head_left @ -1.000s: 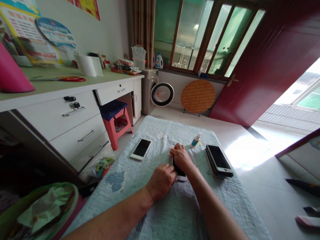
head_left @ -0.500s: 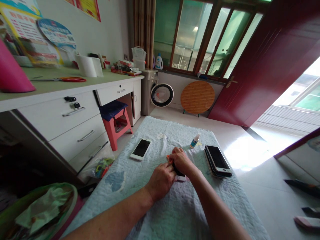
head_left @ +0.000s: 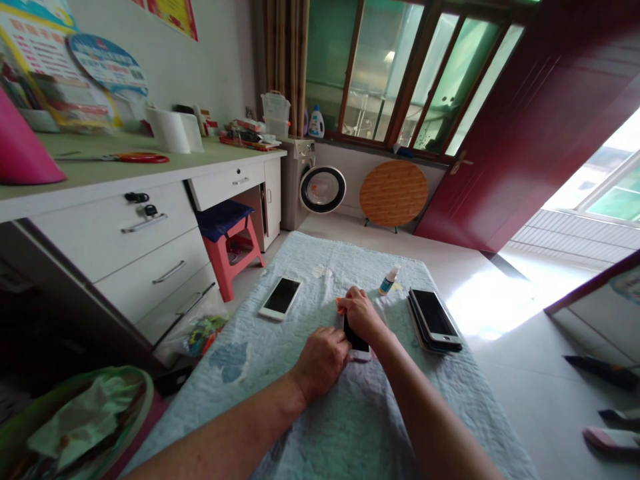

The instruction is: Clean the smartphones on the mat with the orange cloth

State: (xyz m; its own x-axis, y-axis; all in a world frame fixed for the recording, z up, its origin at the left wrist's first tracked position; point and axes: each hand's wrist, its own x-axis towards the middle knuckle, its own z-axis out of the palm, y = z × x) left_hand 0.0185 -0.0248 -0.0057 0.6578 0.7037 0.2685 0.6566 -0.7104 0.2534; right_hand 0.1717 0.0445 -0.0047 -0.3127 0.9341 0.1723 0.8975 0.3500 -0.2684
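Phone (head_left: 358, 343) flat on bench (head_left: 345, 251), between side edges. Left hand (head_left: 321, 361) curled closed on its left side; right hand (head_left: 362, 315) pinches orange cloth (head_left: 340, 306) at far end. Judged light, stiff, slick, fragile; hold by side rims.

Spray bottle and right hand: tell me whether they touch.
Apart. The head view shows a narrow strip of light blue cloth between the spray bottle and the right hand.
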